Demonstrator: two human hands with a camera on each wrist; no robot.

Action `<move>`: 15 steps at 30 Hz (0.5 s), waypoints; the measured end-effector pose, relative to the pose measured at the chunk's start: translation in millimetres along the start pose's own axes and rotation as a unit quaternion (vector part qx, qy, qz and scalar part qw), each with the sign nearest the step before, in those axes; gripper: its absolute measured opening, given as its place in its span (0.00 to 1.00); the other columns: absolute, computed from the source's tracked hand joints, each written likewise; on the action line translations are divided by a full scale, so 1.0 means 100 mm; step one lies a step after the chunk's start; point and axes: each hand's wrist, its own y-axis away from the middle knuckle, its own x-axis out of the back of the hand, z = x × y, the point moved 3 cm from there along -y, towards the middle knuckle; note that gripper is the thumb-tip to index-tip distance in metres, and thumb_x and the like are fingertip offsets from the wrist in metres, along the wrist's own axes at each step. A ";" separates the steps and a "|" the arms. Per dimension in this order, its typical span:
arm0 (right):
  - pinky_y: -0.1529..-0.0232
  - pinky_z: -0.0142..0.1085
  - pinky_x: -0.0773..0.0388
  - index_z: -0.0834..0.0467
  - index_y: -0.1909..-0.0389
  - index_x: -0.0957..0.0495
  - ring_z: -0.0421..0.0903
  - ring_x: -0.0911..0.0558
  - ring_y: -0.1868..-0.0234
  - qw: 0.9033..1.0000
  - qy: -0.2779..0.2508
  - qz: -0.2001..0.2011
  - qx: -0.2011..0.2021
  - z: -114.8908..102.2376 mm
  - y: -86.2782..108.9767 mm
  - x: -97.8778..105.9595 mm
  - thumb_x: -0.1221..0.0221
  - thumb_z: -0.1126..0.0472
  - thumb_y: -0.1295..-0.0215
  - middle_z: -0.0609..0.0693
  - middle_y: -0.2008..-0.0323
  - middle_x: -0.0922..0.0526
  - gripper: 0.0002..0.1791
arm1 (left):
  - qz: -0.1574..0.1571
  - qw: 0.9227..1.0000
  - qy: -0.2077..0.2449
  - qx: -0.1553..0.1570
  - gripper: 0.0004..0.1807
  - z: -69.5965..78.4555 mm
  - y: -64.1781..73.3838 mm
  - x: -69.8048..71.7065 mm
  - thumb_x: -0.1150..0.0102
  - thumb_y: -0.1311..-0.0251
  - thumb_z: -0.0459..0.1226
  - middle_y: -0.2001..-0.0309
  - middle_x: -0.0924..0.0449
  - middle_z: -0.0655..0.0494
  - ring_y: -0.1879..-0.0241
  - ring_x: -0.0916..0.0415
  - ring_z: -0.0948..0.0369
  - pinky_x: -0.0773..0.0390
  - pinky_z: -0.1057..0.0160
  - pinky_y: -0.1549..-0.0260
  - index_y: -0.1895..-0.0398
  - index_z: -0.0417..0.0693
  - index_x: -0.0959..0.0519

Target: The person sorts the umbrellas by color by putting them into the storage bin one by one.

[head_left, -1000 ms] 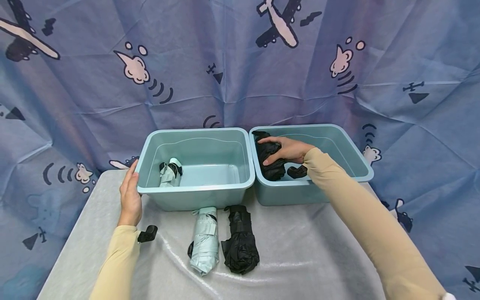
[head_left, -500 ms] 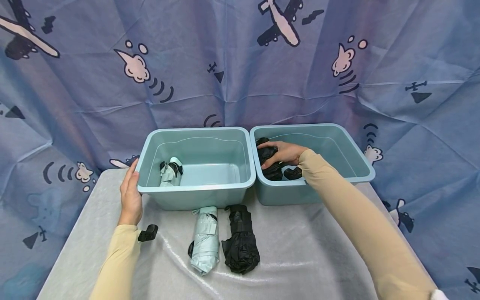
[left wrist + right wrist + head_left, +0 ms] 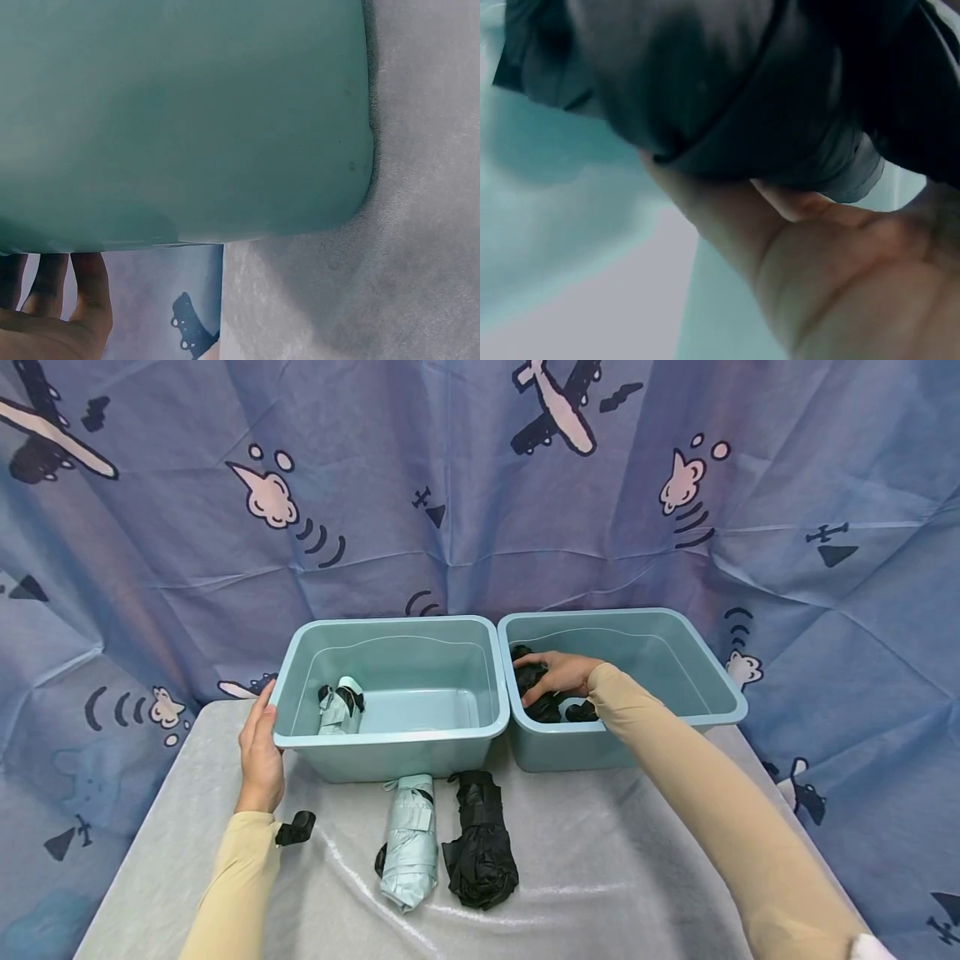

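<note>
My right hand [image 3: 561,672] is down inside the right bin [image 3: 675,660], gripping a folded black umbrella [image 3: 542,707] along its left wall. In the right wrist view the dark fabric of this umbrella [image 3: 705,90] fills the top, with thumb and palm below it. My left hand [image 3: 260,764] rests with fairly straight fingers against the left end of the left bin [image 3: 397,750]. The left wrist view shows its fingers [image 3: 91,285] at the bin's edge. A folded pale green umbrella [image 3: 343,706] with black trim lies in the left bin.
Two more folded umbrellas lie on the grey cloth-covered table [image 3: 600,860] in front of the bins: a pale green umbrella [image 3: 410,843] and a black umbrella [image 3: 482,843]. A blue patterned curtain [image 3: 480,510] hangs behind both bins, which stand side by side.
My right hand has moved lower and slightly left into the right bin, taking the black umbrella down with it. The left hand has stayed at the left bin's end.
</note>
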 end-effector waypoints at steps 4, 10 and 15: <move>0.40 0.46 0.26 0.56 0.22 0.44 0.56 0.30 0.36 1.000 0.006 -0.001 -0.004 0.01 0.00 -0.01 0.30 0.70 0.41 0.63 0.30 0.39 0.49 | 0.003 1.000 0.005 0.001 0.27 0.00 0.00 0.00 0.65 0.19 0.42 0.24 0.40 0.48 0.29 0.39 0.51 0.39 0.50 0.31 0.21 0.55 0.38; 0.39 0.48 0.27 0.55 0.22 0.43 0.58 0.31 0.35 1.000 0.014 0.007 -0.017 0.03 -0.02 0.00 0.29 0.69 0.42 0.63 0.27 0.44 0.49 | 0.005 1.000 0.017 0.007 0.26 0.01 0.01 -0.01 0.64 0.19 0.43 0.24 0.40 0.47 0.29 0.39 0.51 0.38 0.52 0.32 0.21 0.55 0.38; 0.42 0.48 0.27 0.55 0.22 0.42 0.55 0.30 0.42 0.999 0.041 0.017 -0.024 0.05 -0.02 0.01 0.28 0.67 0.42 0.62 0.24 0.49 0.49 | 0.006 1.000 0.013 0.012 0.26 0.01 0.02 -0.02 0.64 0.19 0.43 0.23 0.40 0.48 0.29 0.39 0.51 0.39 0.52 0.31 0.21 0.56 0.38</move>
